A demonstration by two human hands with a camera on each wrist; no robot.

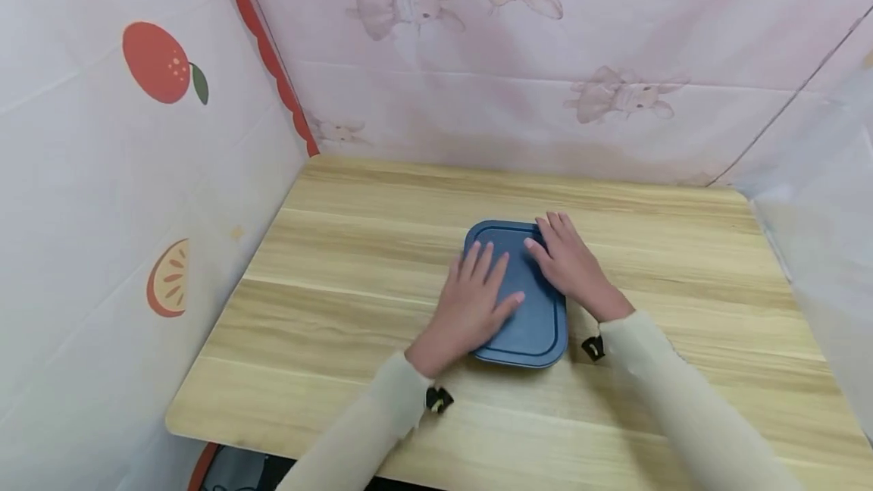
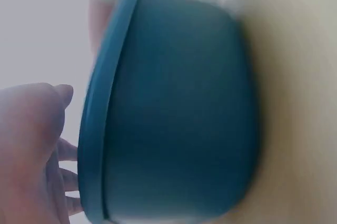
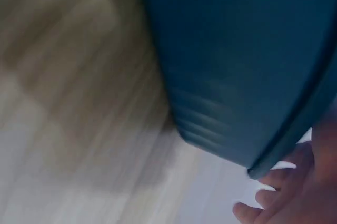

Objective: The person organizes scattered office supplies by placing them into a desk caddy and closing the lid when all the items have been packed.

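A blue rectangular box (image 1: pixel 525 328) with a fitted lid of the same colour lies on the table. Over the left part of its lid my left hand (image 1: pixel 470 305) is spread, fingers straight and apart. My right hand (image 1: pixel 573 264) is at the far right edge of the lid, its thumb over the top and its fingers extended past the corner. The left wrist view shows the box's smooth side wall (image 2: pixel 179 108) and lid rim, with the left thumb above the lid. Ridges (image 3: pixel 197 116) mark the wall in the right wrist view. The box's contents are hidden.
The wood-grain table (image 1: pixel 327 248) has rounded corners. A white wall sheet (image 1: pixel 82 211) with fruit prints stands along its left, and a pink rabbit-print sheet (image 1: pixel 477 97) along the back. Below the front left edge are dark items with a cable (image 1: pixel 235 472).
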